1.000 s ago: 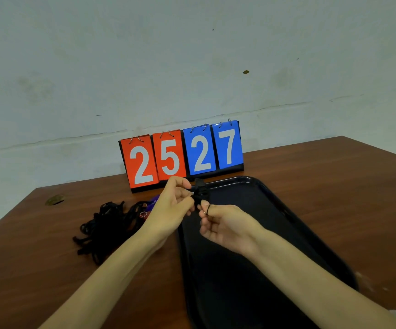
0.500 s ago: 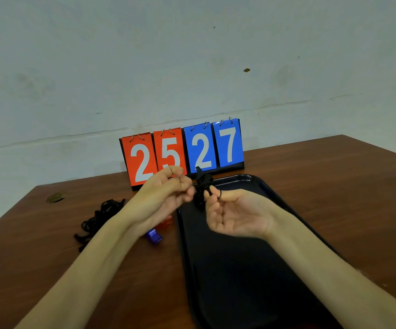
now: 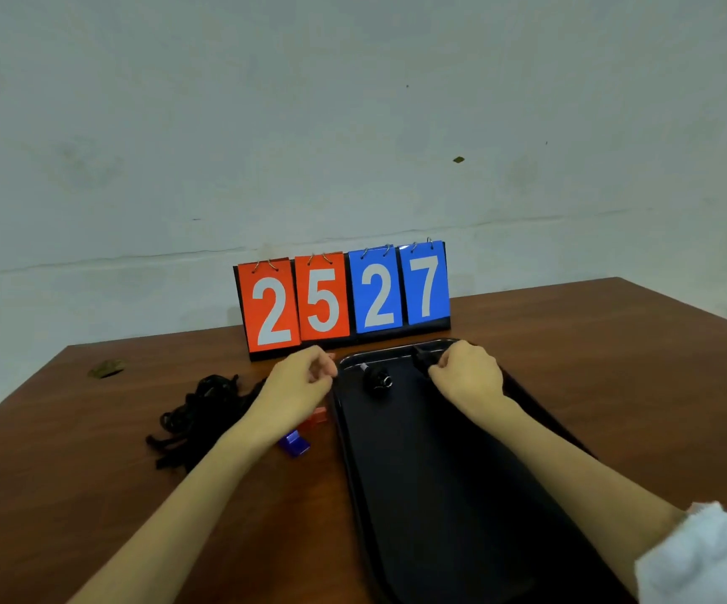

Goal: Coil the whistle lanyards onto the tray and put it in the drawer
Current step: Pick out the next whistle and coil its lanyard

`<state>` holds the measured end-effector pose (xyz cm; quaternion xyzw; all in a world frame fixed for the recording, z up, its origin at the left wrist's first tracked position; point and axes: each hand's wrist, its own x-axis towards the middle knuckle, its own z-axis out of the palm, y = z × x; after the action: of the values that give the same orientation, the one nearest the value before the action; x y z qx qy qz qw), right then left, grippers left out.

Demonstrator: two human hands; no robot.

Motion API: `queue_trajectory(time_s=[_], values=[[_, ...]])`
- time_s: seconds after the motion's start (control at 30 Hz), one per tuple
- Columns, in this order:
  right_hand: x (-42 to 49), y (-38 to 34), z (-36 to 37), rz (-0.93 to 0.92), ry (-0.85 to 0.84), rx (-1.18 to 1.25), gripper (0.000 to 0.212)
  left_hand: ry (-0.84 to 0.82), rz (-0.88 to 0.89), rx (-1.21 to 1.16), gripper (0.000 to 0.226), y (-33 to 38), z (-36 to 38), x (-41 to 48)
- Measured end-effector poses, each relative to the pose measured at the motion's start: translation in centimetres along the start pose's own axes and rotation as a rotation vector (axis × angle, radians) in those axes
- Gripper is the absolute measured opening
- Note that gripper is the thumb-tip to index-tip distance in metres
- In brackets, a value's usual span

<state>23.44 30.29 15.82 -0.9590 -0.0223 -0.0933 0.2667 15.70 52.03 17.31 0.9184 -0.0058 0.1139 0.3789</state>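
Tray [image 3: 462, 516] on the table [image 3: 614, 364], lanyard pile [image 3: 204, 416] to its left
Coiled lanyard [image 3: 377, 380] lies in the tray's far end; scoreboard [image 3: 344, 298] stands behind the tray; whistles [image 3: 295, 442] lie between tray and pile

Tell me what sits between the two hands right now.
A coiled black lanyard on the tray, far end, touching neither left hand nor right hand; head view.

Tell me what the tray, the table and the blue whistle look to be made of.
Tray: black, probably plastic, with a smooth semi-gloss finish; its far rim catches a thin streak of light. Table: wood or wood veneer, reddish-brown, with faint grain streaks and a soft sheen. Blue whistle: hard translucent plastic, judging by its glassy colour and crisp edges.
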Motion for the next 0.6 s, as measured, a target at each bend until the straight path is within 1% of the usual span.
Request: queue_trajectory(time_s=[0.1,0.2,0.37,0.47,0.53,0.6], values=[[0.2,-0.6,0.6,-0.025,0.041,-0.089,0.020,0.055,0.008,0.015,0.014,-0.3,-0.3,0.3],[0.1,-0.7,0.7,-0.045,0.026,-0.113,0.020,0.093,-0.001,0.012,0.010,-0.4,-0.8,0.6],[-0.4,-0.4,0.2,-0.033,0.012,-0.133,0.024,0.128,-0.018,0.037,0.020,-1.0,-2.0,1.3],[-1.1,-0.9,-0.9,-0.055,0.073,-0.192,0.029,0.118,-0.024,0.092,0.022,-1.5,-3.7,1.7],[-1.8,-2.0,-1.6,-0.121,0.102,-0.212,0.028,0.099,-0.046,0.150,0.021,-2.3,-5.0,1.8],[-2.6,-3.5,-1.7,-0.228,0.039,-0.155,0.022,0.097,-0.078,0.188,0.023,-3.4,-5.8,2.0]])
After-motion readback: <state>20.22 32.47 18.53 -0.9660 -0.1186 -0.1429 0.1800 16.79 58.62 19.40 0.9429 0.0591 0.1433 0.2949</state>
